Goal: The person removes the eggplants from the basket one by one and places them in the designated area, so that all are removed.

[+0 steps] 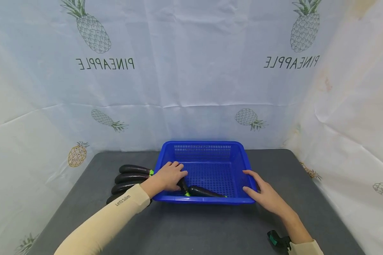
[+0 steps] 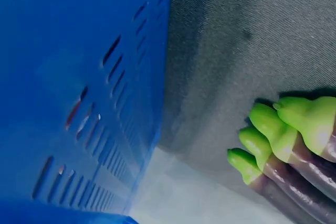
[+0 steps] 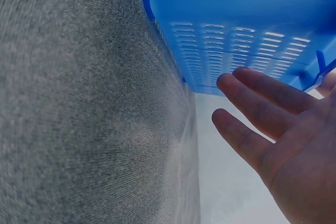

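A blue plastic basket [image 1: 204,199] with slotted walls stands on the table. My left hand [image 1: 169,176] reaches over its left wall, fingers curled over a dark eggplant [image 1: 182,185] whose green stem end points toward the near wall. Beside it, a second eggplant [image 1: 205,192] lies along the near side inside. My right hand [image 1: 268,196] is at the right wall, thumb and index finger reaching over the rim. In the right wrist view its other fingers [image 3: 252,103] extend loosely outside the slotted wall. The left wrist view shows the basket's outer wall [image 2: 68,40], with the left hand hidden.
Several eggplants [image 1: 132,178] lie side by side left of the basket, green caps [image 2: 275,129] toward it. A dark grey cloth [image 1: 191,230] covers the table. Behind and at the sides hangs a white pineapple-print curtain [image 1: 198,78]. A black strap [image 1: 279,242] is on the right wrist.
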A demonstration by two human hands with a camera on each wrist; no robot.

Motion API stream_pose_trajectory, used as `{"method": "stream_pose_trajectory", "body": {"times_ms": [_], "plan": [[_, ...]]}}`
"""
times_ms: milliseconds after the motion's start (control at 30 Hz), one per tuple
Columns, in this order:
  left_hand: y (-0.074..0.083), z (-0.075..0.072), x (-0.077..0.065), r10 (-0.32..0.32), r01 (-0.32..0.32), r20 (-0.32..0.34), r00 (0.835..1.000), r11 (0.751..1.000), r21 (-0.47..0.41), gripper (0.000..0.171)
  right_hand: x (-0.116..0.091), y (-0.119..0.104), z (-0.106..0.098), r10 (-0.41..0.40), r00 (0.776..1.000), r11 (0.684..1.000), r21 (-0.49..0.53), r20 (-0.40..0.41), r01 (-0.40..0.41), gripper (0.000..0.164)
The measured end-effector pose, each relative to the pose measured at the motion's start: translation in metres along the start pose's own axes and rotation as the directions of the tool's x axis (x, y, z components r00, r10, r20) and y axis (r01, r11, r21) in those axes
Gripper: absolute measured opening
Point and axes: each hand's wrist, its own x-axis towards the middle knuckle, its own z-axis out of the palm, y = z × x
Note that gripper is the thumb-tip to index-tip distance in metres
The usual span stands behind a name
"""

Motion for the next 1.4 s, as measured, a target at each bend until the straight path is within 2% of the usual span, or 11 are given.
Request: {"method": "stream_pose_trajectory", "body": {"times_ms": [233,467,667,967,1100,1300,1400], "plan": [[0.005,0.000,0.003,-0.003,0.006,0.032,0.999,0.997,-0.072,0.062,0.001,-0.004,0.000,0.004,1.000,1.000,0.003,0.004,-0.004,0.063],[0.006,-0.002,0.003,-0.019,0.022,0.032,0.999,0.993,-0.113,0.049,0.001,-0.006,0.000,-0.006,1.000,1.000,0.011,0.009,0.006,0.064],[0.004,-0.006,0.001,-0.023,0.025,0.015,1.000,0.990,-0.136,0.040,0.001,-0.005,0.001,-0.008,1.000,1.000,-0.002,0.006,0.008,0.063],[-0.001,-0.018,-0.008,-0.037,0.035,-0.014,0.999,0.987,-0.154,0.041,0.001,0.000,0.004,-0.012,1.000,1.000,-0.022,-0.004,0.012,0.061],[-0.004,-0.022,-0.014,-0.035,0.026,-0.054,0.998,0.986,-0.165,0.041,0.000,0.000,0.003,-0.010,1.000,1.000,-0.022,-0.005,0.010,0.061],[-0.006,-0.028,-0.023,-0.021,-0.010,-0.176,0.984,0.985,-0.173,0.034,0.000,0.000,0.002,-0.004,1.000,1.000,-0.013,-0.004,0.004,0.062],[-0.007,-0.032,-0.029,-0.017,-0.017,-0.195,0.981,0.984,-0.175,0.034,0.000,0.000,0.001,0.006,1.000,1.000,-0.009,-0.006,-0.006,0.062]]}}
